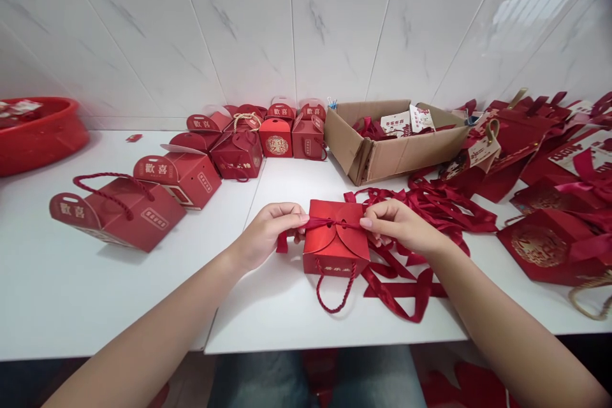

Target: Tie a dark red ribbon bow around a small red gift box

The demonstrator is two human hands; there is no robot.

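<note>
A red gift box (336, 245) with a rope handle hanging from its front stands on the white table before me. Across its top flaps runs a dark red ribbon (319, 223), crossed at the two holes in the middle. My left hand (270, 233) pinches one end of the ribbon at the box's left side, with a short tail hanging below. At the right side, my right hand (394, 223) pinches the other end between thumb and fingers. Loose ribbons (406, 293) lie in a heap beside and behind the right hand.
Several red gift boxes (176, 175) stand to the left and along the wall. An open cardboard box (406, 156) with cards and ribbon sits behind. Ribboned gift boxes (549, 245) crowd the right. A red basin (43, 140) is at far left.
</note>
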